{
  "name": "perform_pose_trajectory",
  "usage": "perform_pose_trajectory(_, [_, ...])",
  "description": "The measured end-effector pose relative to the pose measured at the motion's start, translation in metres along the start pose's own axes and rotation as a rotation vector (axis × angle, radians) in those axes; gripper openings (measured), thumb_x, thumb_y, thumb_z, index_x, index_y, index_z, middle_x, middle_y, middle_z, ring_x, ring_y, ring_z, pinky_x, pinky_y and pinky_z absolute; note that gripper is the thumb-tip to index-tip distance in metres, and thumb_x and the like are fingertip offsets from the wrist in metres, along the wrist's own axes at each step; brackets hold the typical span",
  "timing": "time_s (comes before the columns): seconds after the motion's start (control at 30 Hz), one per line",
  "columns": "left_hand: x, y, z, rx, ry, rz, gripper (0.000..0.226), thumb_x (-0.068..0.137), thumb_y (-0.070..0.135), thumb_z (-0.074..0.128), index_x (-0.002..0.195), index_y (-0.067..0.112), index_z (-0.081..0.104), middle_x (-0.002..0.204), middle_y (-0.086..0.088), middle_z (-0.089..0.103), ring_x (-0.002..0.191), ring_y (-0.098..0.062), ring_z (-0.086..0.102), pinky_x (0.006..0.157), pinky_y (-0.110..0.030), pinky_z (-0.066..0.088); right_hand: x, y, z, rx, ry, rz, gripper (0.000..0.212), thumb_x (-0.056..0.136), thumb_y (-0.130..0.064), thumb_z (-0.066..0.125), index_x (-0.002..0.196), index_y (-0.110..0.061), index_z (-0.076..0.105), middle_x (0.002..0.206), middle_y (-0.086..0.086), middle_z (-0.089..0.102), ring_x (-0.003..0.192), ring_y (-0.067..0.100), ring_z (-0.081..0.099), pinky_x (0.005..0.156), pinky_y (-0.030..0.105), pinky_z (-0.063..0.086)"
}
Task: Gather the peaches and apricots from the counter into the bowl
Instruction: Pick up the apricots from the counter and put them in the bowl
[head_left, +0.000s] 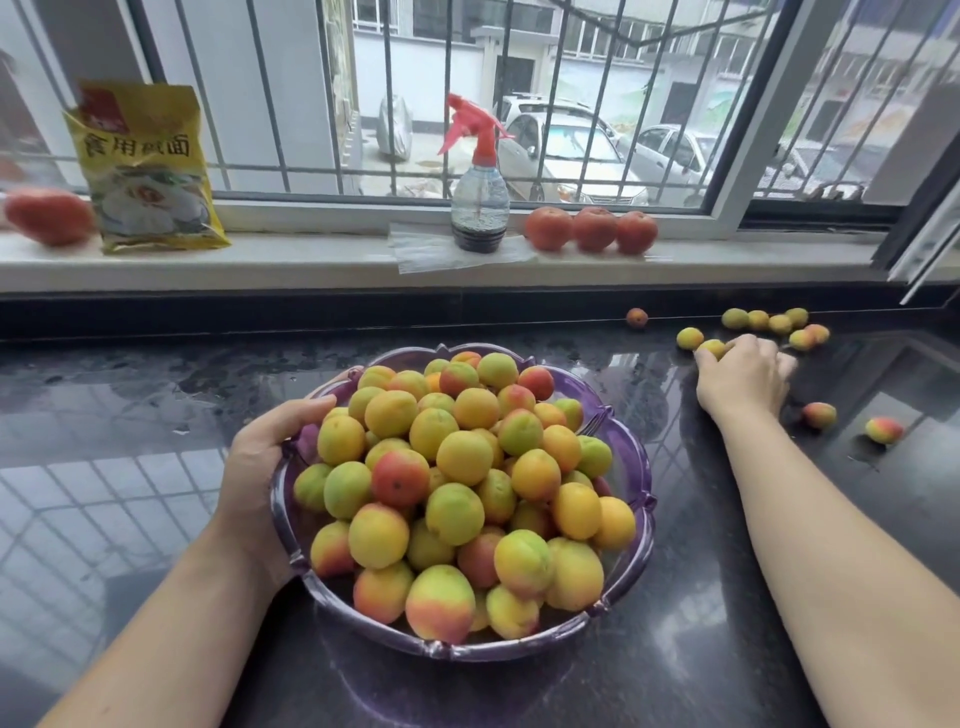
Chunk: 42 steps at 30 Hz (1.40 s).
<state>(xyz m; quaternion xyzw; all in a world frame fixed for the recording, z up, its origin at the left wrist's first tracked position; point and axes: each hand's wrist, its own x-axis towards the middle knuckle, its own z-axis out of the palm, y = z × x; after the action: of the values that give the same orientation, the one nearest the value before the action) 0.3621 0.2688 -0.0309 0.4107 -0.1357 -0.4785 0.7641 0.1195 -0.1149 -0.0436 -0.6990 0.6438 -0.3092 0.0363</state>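
The dark, glossy surface (156, 415) runs below a window sill (311, 260). On it, at the middle, stands the purple bowl (636, 499), heaped above its rim with yellow, green and red-blushed fruit (462, 488). The left hand (265, 467) grips the bowl's left rim, fingers curled over the edge and touching fruit.

The right hand (743, 379) lies far right on the surface, fingers curled around a yellow apricot (711, 347). Just beside it lies another (690, 338); behind it a cluster (774, 322) sits against the back wall, with one reddish fruit (637, 317) apart to the left. Two blushed ones (820, 414) (884, 430) lie right of the wrist.

On the sill: a yellow bag (148, 166), a red-topped spray bottle (478, 197), three tomatoes (592, 228) in a row touching, and one red fruit (49, 215), blurred, at far left.
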Motion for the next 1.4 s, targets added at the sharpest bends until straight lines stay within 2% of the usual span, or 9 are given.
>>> perform_pose_trajectory(0.23, [-0.002, 0.001, 0.002, 0.018, 0.0, 0.001, 0.044, 0.104, 0.034, 0.045, 0.113, 0.012, 0.082, 0.121, -0.021, 0.076, 0.106, -0.041, 0.076, 0.095, -0.062, 0.06, -0.048, -0.009, -0.02, 0.367, 0.09, -0.246, 0.023, 0.092, -0.035, 0.067, 0.094, -0.013, 0.068, 0.115, 0.012, 0.066, 0.119, 0.034, 0.048, 0.102, 0.038, 0.035])
perform_pose_trajectory(0.37, [-0.004, 0.002, 0.005, 0.03, 0.006, 0.004, 0.046, 0.104, 0.035, 0.044, 0.108, 0.012, 0.085, 0.119, -0.021, 0.077, 0.102, -0.039, 0.077, 0.093, -0.064, 0.06, -0.104, -0.025, -0.052, 0.695, -0.225, -0.322, 0.019, 0.086, -0.048, 0.071, 0.092, -0.03, 0.066, 0.119, -0.007, 0.064, 0.122, 0.019, 0.055, 0.108, 0.045, 0.043])
perform_pose_trajectory(0.5, [-0.007, 0.002, 0.007, 0.031, 0.0, 0.01, 0.048, 0.105, 0.034, 0.043, 0.103, 0.015, 0.086, 0.117, -0.019, 0.078, 0.098, -0.037, 0.079, 0.085, -0.058, 0.065, -0.143, -0.04, -0.091, 0.957, -0.501, -0.385, 0.039, 0.077, -0.055, 0.069, 0.099, -0.022, 0.072, 0.133, -0.013, 0.061, 0.123, 0.011, 0.06, 0.105, 0.041, 0.05])
perform_pose_trajectory(0.8, [-0.005, 0.001, 0.005, 0.033, -0.007, -0.003, 0.049, 0.103, 0.037, 0.043, 0.115, 0.01, 0.083, 0.125, -0.022, 0.075, 0.106, -0.04, 0.076, 0.094, -0.063, 0.06, -0.152, -0.044, -0.087, 0.754, -0.586, -0.464, 0.04, 0.076, -0.058, 0.065, 0.105, -0.031, 0.069, 0.139, -0.017, 0.051, 0.133, 0.011, 0.049, 0.113, 0.046, 0.042])
perform_pose_trajectory(0.97, [-0.007, 0.001, 0.004, 0.044, -0.005, 0.002, 0.049, 0.103, 0.037, 0.044, 0.123, 0.009, 0.079, 0.131, -0.024, 0.072, 0.115, -0.043, 0.073, 0.097, -0.064, 0.058, -0.156, -0.046, -0.087, 0.878, -0.661, -0.4, 0.017, 0.089, -0.037, 0.067, 0.105, -0.033, 0.071, 0.135, -0.015, 0.056, 0.124, 0.005, 0.056, 0.105, 0.041, 0.052])
perform_pose_trajectory(1.13, [-0.007, 0.001, 0.002, 0.052, -0.002, -0.005, 0.051, 0.102, 0.038, 0.046, 0.134, 0.008, 0.072, 0.138, -0.025, 0.069, 0.128, -0.047, 0.066, 0.101, -0.065, 0.056, -0.152, -0.042, -0.086, 0.907, -0.696, -0.332, 0.028, 0.091, -0.048, 0.063, 0.112, -0.031, 0.071, 0.128, -0.014, 0.064, 0.124, 0.012, 0.059, 0.101, 0.036, 0.053])
perform_pose_trajectory(1.23, [-0.006, 0.001, 0.003, 0.052, -0.001, 0.001, 0.049, 0.103, 0.038, 0.045, 0.126, 0.009, 0.078, 0.134, -0.024, 0.071, 0.119, -0.044, 0.071, 0.098, -0.065, 0.057, -0.131, -0.029, -0.072, 0.956, -0.485, -0.202, 0.015, 0.1, -0.033, 0.061, 0.108, -0.025, 0.071, 0.109, -0.005, 0.072, 0.109, 0.018, 0.065, 0.091, 0.03, 0.051])
perform_pose_trajectory(1.33, [-0.006, 0.001, 0.003, 0.052, -0.007, -0.005, 0.048, 0.104, 0.037, 0.044, 0.119, 0.01, 0.081, 0.131, -0.023, 0.073, 0.111, -0.042, 0.074, 0.094, -0.066, 0.059, -0.089, 0.001, -0.048, 0.454, -0.103, -0.151, 0.023, 0.096, -0.006, 0.054, 0.107, -0.014, 0.072, 0.118, 0.01, 0.067, 0.114, 0.03, 0.06, 0.095, 0.033, 0.044])
perform_pose_trajectory(1.4, [-0.005, 0.001, 0.003, 0.046, -0.011, -0.002, 0.047, 0.104, 0.037, 0.044, 0.116, 0.012, 0.082, 0.128, -0.022, 0.074, 0.108, -0.041, 0.076, 0.092, -0.065, 0.06, -0.065, 0.015, -0.037, 0.296, -0.027, -0.082, 0.034, 0.092, 0.0, 0.047, 0.116, -0.006, 0.07, 0.13, 0.017, 0.058, 0.123, 0.036, 0.05, 0.105, 0.037, 0.037])
